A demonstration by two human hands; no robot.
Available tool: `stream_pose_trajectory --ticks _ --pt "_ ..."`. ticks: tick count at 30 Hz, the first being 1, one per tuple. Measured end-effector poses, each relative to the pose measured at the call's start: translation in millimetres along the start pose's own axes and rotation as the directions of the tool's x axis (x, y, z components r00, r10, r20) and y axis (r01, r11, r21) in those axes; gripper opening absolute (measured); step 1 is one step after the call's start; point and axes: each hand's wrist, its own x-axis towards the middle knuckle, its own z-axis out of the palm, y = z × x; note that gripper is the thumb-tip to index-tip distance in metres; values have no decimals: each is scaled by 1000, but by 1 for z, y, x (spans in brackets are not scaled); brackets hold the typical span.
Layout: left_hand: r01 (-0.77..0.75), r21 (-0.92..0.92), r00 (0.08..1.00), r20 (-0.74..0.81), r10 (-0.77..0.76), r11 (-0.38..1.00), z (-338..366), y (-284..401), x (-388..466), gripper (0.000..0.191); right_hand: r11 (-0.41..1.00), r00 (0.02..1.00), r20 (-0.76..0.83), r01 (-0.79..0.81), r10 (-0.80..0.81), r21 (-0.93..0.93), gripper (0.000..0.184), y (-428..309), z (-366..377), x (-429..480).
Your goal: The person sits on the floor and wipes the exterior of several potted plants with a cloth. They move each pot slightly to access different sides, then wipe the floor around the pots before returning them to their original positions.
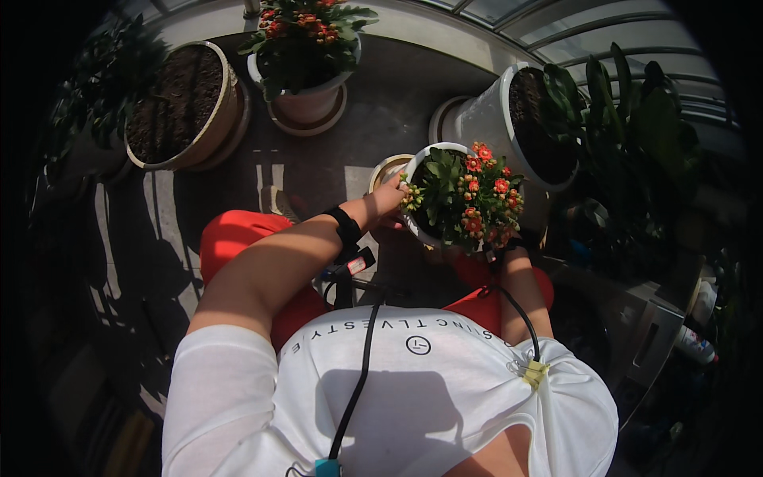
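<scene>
A white flowerpot [426, 234] in front of me holds a kalanchoe [471, 191] with orange-red blooms, green leaves and some unopened buds. My left hand [391, 194] grips the pot's left side near the rim, its fingertips partly behind the buds. Below and left of the pot, a round cream saucer [384, 169] shows partly on the floor. The right forearm reaches to the pot's right side, where flowers and leaves cover most of my right hand [503, 241]; its grip cannot be made out.
A tall white planter [486, 122] with broad-leaved greenery stands close on the right. Another potted kalanchoe [310, 98] and a wide tan pot of soil [179, 107] stand further off, on saucers. A grey cabinet-like unit [650, 334] is at right. Black cables [360, 381] hang over my shirt.
</scene>
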Motion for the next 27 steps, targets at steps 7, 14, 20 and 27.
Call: stream_pose_trajectory --ticks 7,14,20,27 --pt "-36 32 999 -27 37 999 3 -6 3 47 1000 1000 -11 -13 13 2 41 10 -1 -5" --pt "-132 39 991 -28 134 990 0 -11 10 45 1000 1000 -22 -10 10 -5 41 12 -4 0" --pt "-101 74 993 -47 105 992 -2 -14 15 39 1000 1000 -29 -12 12 -15 41 15 -5 0" --pt "-52 153 998 -11 54 987 -4 -6 9 39 997 1000 -15 -25 24 -69 42 22 4 0"
